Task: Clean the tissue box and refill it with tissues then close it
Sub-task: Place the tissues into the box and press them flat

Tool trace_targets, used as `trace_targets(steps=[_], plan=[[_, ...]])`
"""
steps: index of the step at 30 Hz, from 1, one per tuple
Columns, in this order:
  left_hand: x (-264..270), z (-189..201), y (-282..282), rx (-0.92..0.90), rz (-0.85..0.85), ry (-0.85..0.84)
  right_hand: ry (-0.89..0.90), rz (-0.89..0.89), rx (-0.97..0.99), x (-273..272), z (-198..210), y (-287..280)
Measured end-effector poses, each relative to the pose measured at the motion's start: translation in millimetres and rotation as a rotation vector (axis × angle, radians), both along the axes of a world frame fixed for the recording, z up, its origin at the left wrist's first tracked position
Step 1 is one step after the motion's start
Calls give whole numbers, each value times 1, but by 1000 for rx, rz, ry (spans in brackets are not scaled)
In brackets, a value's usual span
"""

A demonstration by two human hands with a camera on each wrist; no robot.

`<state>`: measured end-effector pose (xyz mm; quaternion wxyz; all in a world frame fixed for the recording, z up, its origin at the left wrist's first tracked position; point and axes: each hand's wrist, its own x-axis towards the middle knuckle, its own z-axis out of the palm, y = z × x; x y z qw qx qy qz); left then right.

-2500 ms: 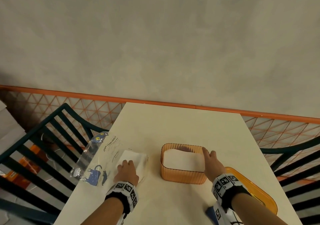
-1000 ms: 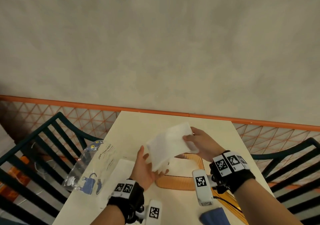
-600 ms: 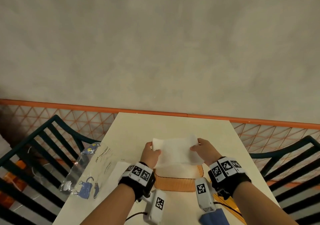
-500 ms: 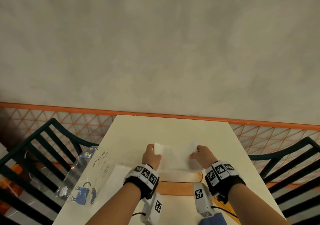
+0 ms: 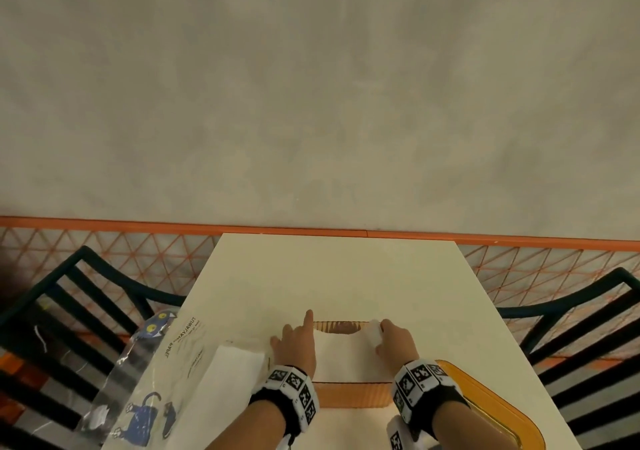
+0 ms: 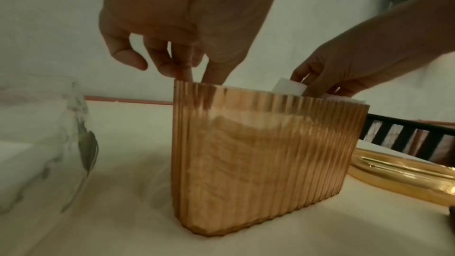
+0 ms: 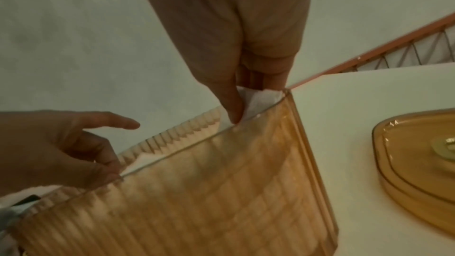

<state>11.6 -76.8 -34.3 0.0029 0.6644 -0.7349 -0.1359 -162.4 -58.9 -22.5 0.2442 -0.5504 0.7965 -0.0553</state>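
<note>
Head view looks down and forward from above the near edge of the desk (image 5: 311, 276), far enough to take in the whole top, with the tissue box (image 5: 349, 394) low in centre. Left wrist view sits low, close at the box's left near corner (image 6: 258, 143), facing across it; right wrist view hangs close above the box's right end (image 7: 221, 192), looking down. All three share the box; both wrist views also catch the lid (image 7: 418, 163) right of the box.
</note>
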Motion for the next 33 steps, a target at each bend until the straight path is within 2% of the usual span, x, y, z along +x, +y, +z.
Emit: trace_targets(steps=[4, 6, 8, 11, 15, 19, 25, 28, 31, 33], plan=[[4, 1, 0, -143, -160, -95, 125, 155, -82, 2, 7, 5], [4, 4, -1, -88, -300, -104, 320, 276, -207, 5, 17, 12], [3, 7, -2, 66, -395, -131, 419, 366, -253, 7, 25, 16], [-1, 6, -3, 225, -429, -217, 413, 452, -83, 6, 30, 13], [0, 0, -5, 265, -402, -254, 409, 467, 176, 7, 12, 8], [4, -1, -7, 295, -333, -191, 361, 440, 220, 5, -5, 5], [3, 10, -4, 349, -323, -187, 321, 449, 233, 2, -9, 1], [11, 19, 1, 210, -360, -194, 348, 468, 199, 0, -4, 7], [37, 31, 9, -133, -256, 38, 359, 462, 50, 0, 3, 15], [63, 31, 11, -257, -111, 129, 355, 399, -101, -1, 7, 21]])
